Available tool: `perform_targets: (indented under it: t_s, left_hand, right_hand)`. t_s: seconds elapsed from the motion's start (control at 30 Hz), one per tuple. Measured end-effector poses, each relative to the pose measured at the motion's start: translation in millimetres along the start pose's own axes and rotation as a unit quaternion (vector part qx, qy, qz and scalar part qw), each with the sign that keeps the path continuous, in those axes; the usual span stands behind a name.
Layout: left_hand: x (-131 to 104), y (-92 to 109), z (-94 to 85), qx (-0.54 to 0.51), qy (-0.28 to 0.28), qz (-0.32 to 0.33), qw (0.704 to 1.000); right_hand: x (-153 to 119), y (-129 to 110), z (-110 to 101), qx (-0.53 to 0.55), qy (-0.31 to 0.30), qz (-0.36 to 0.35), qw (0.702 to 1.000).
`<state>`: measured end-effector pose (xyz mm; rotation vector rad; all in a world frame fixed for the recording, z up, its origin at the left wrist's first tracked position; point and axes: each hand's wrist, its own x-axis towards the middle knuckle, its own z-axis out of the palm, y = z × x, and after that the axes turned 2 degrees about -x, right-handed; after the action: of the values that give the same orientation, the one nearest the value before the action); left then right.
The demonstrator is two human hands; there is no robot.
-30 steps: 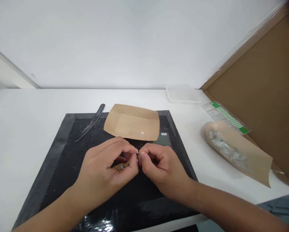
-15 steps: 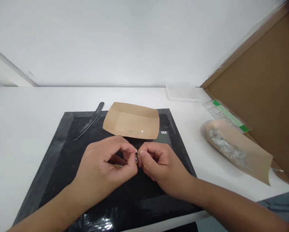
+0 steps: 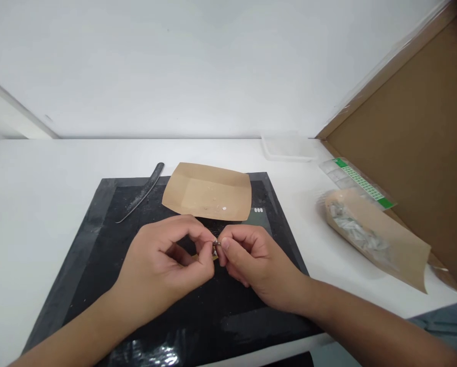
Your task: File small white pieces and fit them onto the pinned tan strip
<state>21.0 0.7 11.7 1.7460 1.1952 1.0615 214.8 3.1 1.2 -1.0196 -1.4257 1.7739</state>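
A tiny dark metallic piece (image 3: 216, 243) sits between my fingertips, too small to name exactly. My left hand (image 3: 167, 252) pinches it from the left with thumb and forefinger. From the right, my right hand (image 3: 253, 260) is closed on the same piece, thumb on top. Just under the pinch a bit of something yellowish (image 3: 215, 257) shows, mostly hidden by the left fingers. Both hands are above a black mat (image 3: 209, 316). Right behind them stands a brown paper tray (image 3: 213, 178) with a small white bit (image 3: 224, 208) and some crumbs in it.
Dark curved tweezers (image 3: 142, 193) lie at the mat's upper left. Three white ovals (image 3: 258, 210) show beside the tray. To the right are a paper tray of small plastic bags (image 3: 356, 229), a green-labelled clear case (image 3: 362, 183) and a cardboard panel (image 3: 408, 127). A clear container (image 3: 289, 148) stands behind.
My left thumb has drawn back slightly to the left, so the metallic piece shows a little more. Otherwise the hands and objects stay in place.
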Motion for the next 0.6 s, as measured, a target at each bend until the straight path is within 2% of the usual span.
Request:
perform_targets:
  t_s: [0.23,0.47,0.6]
  left_hand:
    - [4.0,-4.5,-4.2,-0.09,-0.038,-0.001,0.995]
    - [5.8,-7.8,-11.6,-0.102,-0.078,0.018,0.992]
    - [8.5,-10.0,-15.8,-0.146,-0.112,-0.006,0.983]
  right_hand:
    - [0.0,-4.7,-8.3,-0.013,-0.032,-0.01,0.999]
    - [-1.8,-8.4,-10.7,-0.064,-0.037,-0.02,0.997]
    - [-3.6,-11.1,-12.7,-0.081,-0.059,-0.022,0.995]
